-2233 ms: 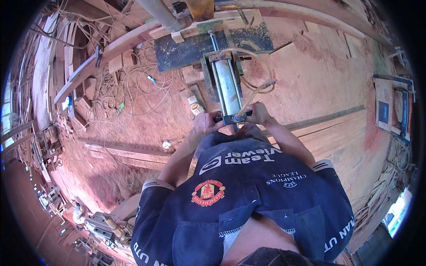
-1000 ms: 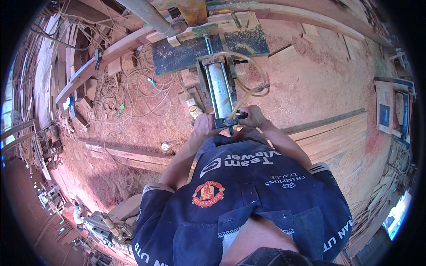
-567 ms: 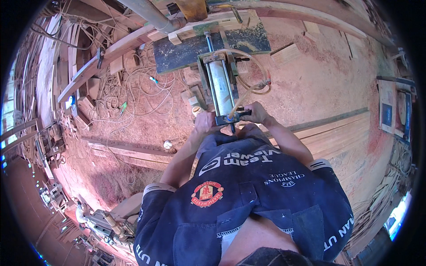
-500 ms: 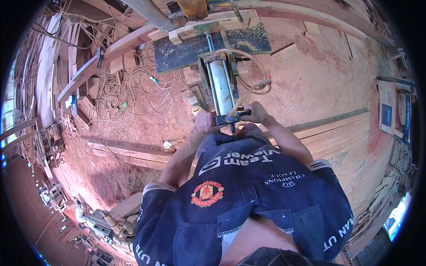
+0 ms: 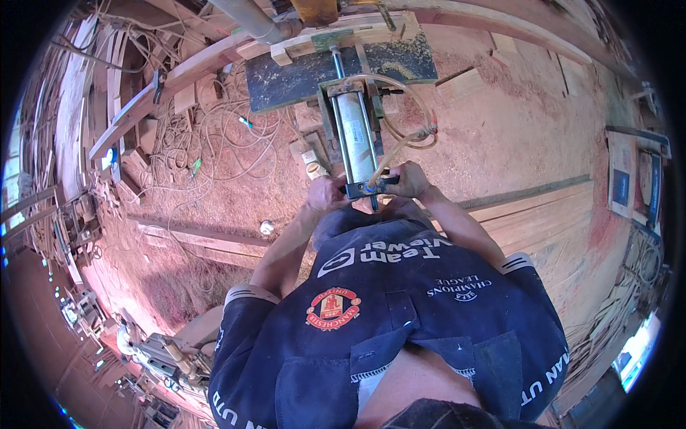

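Note:
A silver pneumatic cylinder (image 5: 357, 136) lies lengthwise in front of me, with a black end block (image 5: 364, 188) at its near end. My left hand (image 5: 329, 194) is closed around the left side of this end, fingers wrapped. On the opposite side, my right hand (image 5: 408, 179) grips the right end of the same black block. The cylinder's rod (image 5: 338, 64) points away from me toward a green pad (image 5: 333, 41) against pale wood pieces (image 5: 386, 34). Beneath the rod is a dark, sawdust-dusted plate (image 5: 282, 84). My palms and some fingertips are hidden.
A clear air hose (image 5: 426, 107) loops right of the cylinder. More hoses (image 5: 221, 143) tangle on the sawdust-covered floor at left. Long boards (image 5: 536, 218) lie at right, and a wooden beam (image 5: 182, 71) crosses at upper left. A grey pipe (image 5: 250, 20) comes down from above.
The whole view has shifted very slightly. Both hands keep the same grip on the cylinder's near end, and the rod looks unmoved.

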Motion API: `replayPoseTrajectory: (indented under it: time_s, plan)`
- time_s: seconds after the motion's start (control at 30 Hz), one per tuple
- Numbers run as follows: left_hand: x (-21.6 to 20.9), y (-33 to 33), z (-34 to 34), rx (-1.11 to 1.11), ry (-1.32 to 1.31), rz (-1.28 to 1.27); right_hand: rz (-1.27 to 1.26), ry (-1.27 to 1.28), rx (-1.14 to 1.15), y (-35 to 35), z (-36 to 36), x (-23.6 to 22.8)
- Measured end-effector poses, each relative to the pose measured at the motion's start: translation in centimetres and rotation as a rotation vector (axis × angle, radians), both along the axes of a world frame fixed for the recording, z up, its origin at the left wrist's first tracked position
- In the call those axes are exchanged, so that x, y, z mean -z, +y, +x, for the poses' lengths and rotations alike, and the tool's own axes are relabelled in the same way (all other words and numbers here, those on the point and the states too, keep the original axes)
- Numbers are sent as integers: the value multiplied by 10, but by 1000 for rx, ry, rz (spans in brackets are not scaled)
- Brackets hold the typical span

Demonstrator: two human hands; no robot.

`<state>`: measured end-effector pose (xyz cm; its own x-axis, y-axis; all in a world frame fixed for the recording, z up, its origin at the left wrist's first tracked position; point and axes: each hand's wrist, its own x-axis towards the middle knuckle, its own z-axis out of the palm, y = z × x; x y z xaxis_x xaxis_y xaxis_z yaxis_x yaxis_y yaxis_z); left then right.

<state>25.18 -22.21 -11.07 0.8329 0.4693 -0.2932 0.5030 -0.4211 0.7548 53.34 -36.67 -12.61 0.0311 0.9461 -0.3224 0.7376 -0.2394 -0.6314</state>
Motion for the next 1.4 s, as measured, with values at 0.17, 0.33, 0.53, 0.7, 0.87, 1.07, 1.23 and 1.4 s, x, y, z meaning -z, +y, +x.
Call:
replayPoseTrajectory:
  time_s: [0.17, 0.33, 0.53, 0.7, 0.87, 1.07, 1.23, 1.4]
  plan:
    - [4, 0, -3, 38, 47, 127, -10, -10, -10, 1, 0, -3]
    - [-6, -1, 1, 66, 38, 157, 1, -21, -11, -1, 1, -3]
    - [-27, -1, 4, 66, 162, 163, 268, 69, 46, -3, -8, 5]
    - [-32, -3, 6, -21, 108, 138, 124, 24, 13, -4, -4, 19]
    - [-28, -4, 5, -7, 121, 139, 257, -3, -3, -6, -4, 21]
    - [-17, -6, 5, -39, 51, 127, 228, 16, 35, -6, -6, 16]
    - [-8, -5, 3, -19, 28, 127, 258, 18, 50, -6, -5, 16]
    - [-6, -3, 1, 0, 6, 173, 252, 34, 61, -7, -6, 13]
